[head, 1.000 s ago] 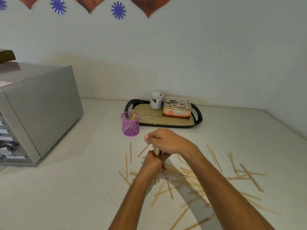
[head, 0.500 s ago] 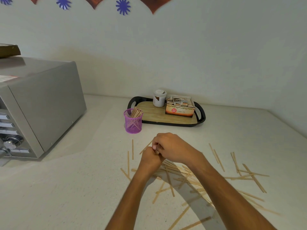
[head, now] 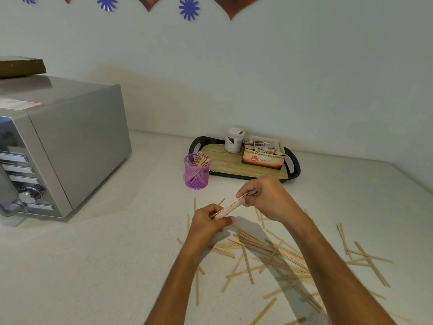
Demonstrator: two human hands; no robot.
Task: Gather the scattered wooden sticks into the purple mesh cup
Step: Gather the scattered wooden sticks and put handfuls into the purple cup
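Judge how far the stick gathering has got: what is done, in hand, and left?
Done: some sticks stand in the purple mesh cup. In hand: the left hand and right hand hold a bundle between them. Left: many scattered sticks on the counter.

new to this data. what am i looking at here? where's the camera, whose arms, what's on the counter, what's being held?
No robot here: a person works bare-handed, and one wide-angle camera on their head looks forward and down, so the arms are the wearer's own. The left hand and right hand together hold a bundle of wooden sticks by its two ends, above the counter. More loose sticks lie scattered below. Beyond stands the purple mesh cup, already holding some sticks. Behind it, a tray carries a white jar and a tea box. A silver oven sits left.
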